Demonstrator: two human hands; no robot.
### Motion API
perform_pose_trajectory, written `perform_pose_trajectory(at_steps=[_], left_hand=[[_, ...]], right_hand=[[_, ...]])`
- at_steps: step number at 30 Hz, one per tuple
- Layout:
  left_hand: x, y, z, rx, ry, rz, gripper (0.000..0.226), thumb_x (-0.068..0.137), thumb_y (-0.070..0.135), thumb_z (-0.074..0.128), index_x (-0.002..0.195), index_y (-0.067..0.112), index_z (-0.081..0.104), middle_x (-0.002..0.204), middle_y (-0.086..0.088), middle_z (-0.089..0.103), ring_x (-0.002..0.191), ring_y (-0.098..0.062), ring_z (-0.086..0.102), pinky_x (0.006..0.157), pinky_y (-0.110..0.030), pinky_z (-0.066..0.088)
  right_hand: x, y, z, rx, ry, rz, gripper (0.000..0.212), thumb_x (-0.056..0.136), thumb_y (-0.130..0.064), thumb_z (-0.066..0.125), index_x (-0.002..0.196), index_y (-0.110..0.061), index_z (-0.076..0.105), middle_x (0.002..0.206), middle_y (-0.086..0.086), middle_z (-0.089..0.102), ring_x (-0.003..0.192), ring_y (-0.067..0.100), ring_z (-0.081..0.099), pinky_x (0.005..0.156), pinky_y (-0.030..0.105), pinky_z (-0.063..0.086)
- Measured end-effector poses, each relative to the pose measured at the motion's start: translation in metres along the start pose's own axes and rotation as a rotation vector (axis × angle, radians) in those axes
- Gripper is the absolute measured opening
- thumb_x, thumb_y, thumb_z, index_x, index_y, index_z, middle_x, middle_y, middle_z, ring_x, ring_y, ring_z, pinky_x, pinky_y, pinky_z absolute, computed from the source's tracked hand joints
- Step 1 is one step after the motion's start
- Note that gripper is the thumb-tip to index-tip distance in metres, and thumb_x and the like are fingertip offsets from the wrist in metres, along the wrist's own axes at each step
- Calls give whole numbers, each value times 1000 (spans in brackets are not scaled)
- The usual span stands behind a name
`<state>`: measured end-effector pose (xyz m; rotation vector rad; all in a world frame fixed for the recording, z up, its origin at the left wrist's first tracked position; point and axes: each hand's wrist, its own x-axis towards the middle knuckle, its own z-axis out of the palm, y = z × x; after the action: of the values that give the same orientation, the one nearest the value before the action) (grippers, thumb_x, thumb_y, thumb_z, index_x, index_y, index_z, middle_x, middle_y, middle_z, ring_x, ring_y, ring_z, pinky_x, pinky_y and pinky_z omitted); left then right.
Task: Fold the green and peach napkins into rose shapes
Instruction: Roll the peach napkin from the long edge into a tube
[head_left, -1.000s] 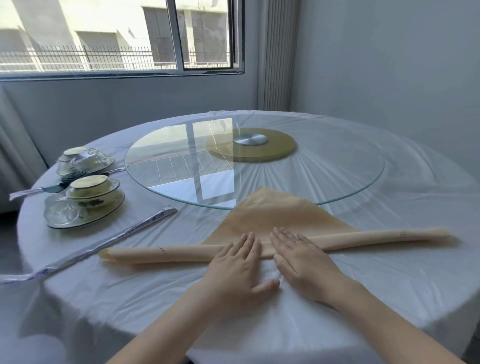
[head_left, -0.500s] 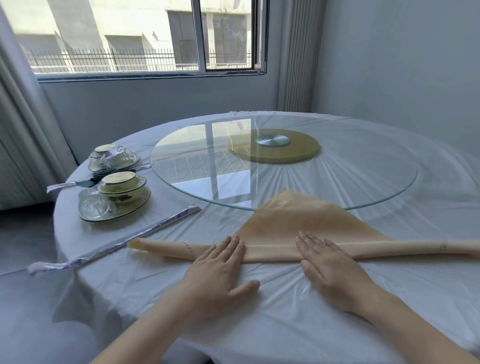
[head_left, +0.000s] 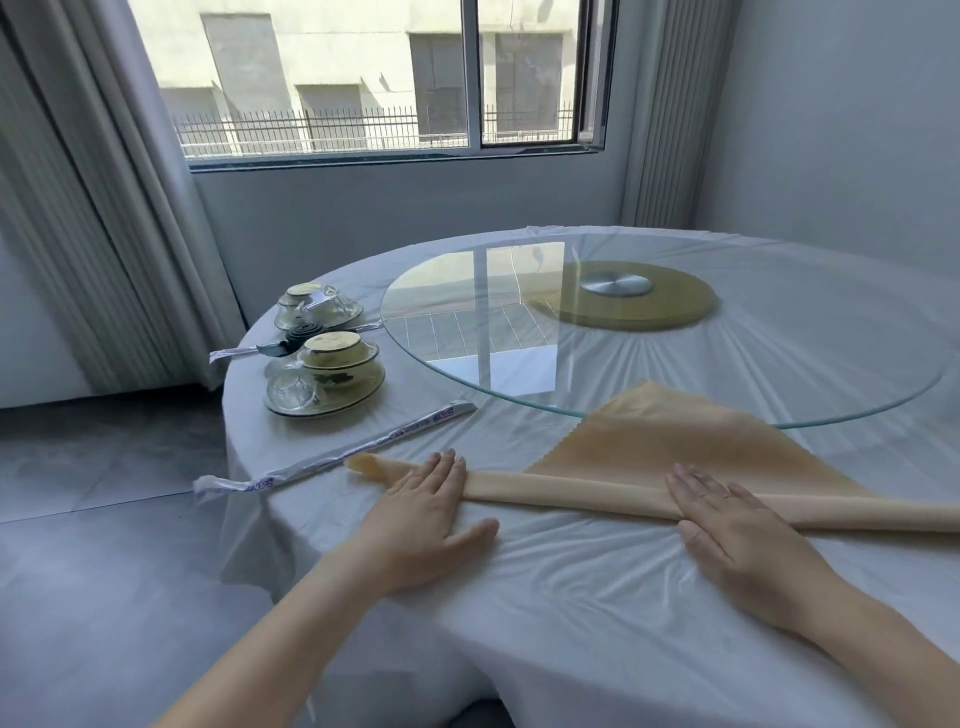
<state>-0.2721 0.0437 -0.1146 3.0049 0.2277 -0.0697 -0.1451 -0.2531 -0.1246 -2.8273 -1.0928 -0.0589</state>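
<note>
1. Peach napkin lies on the desk on your side of the glass turntable. Its rolled part runs along in front of the turntable's near rim.
2. Your two hands rest on the roll, well apart. The left hand is flat with straight fingers across the roll near its left end, thumb on the desk cloth. The right hand also lies flat and open, further right on the roll.
3. Left of the turntable, a plate carries an upturned bowl and a clear glass. A second set of dishes sits beyond it, with a dark coil between the two.
4. A long wrapped packet lies slanted left of the turntable, close to the roll's left tip.
5. The napkin is a thin tube with a flat triangular flap. The flap's point reaches under the turntable's rim, and the roll's right end leaves the frame.
</note>
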Motion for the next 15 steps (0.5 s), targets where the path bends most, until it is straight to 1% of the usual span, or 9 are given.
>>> perform_pose_trajectory(at_steps=[2,4,5,7,8,10,12,14,15], left_hand=[[-2,-6,-1,-12,-12,-30,111,62,80,3,150,14,-3,158,-1,-8,144,-10,-8,115,-24,-4],[-2,-12,-2,-27,-18,-58,114,59,81,2,150,14,-1,158,-2,-7,145,-11,-8,117,-26,-2],[-3,-14,-2,-33,-21,-69,113,59,80,2,150,13,-1,158,-2,-6,145,-11,-7,117,-27,-2],[-2,-17,-2,-38,-33,-84,105,69,77,9,151,12,1,158,-3,-5,145,-12,-7,118,-28,-1],[-2,-17,-2,-36,-36,-89,100,73,73,13,151,12,1,158,-4,-5,145,-12,-6,118,-28,0],[-1,-15,-3,-36,-33,-99,92,83,70,20,151,10,3,158,-5,-4,145,-13,-5,117,-28,-1],[3,-10,-5,-51,8,-117,82,93,62,25,150,8,3,158,-7,-2,145,-15,-4,116,-28,-2],[5,2,-6,-15,118,-115,79,94,60,20,150,8,2,158,-7,-3,145,-15,-5,116,-29,-3],[6,13,-8,15,181,-71,79,93,62,16,150,9,2,158,-5,-3,145,-13,-5,116,-29,-3]], right_hand=[[0,0,0,-8,-8,3,96,61,-56,-18,149,-24,5,157,-10,0,129,-10,-11,106,14,-6],[-1,1,-1,2,-9,6,95,63,-57,-16,149,-24,5,156,-10,1,129,-10,-10,106,14,-5],[-1,0,-1,1,-15,9,91,67,-57,-14,149,-24,5,156,-10,0,129,-10,-10,106,14,-5],[-2,0,-2,-18,-33,11,77,79,-54,-6,149,-23,4,157,-9,-1,129,-10,-11,107,15,-5],[-2,0,-2,-11,-33,9,76,80,-54,-5,149,-23,4,157,-9,-1,129,-10,-11,107,15,-4],[-1,0,-3,2,-17,3,90,68,-57,-13,149,-23,5,157,-9,0,132,-8,-9,106,14,-4],[-2,0,-4,7,-13,14,98,60,-56,-17,149,-22,5,157,-8,0,134,-7,-9,105,14,-5],[-3,-1,-4,21,-4,19,99,58,-55,-19,149,-22,3,157,-7,-2,139,-4,-8,104,14,-6],[-3,-2,-5,19,-1,17,99,58,-55,-19,149,-22,2,157,-8,-2,141,-1,-7,104,14,-7]])
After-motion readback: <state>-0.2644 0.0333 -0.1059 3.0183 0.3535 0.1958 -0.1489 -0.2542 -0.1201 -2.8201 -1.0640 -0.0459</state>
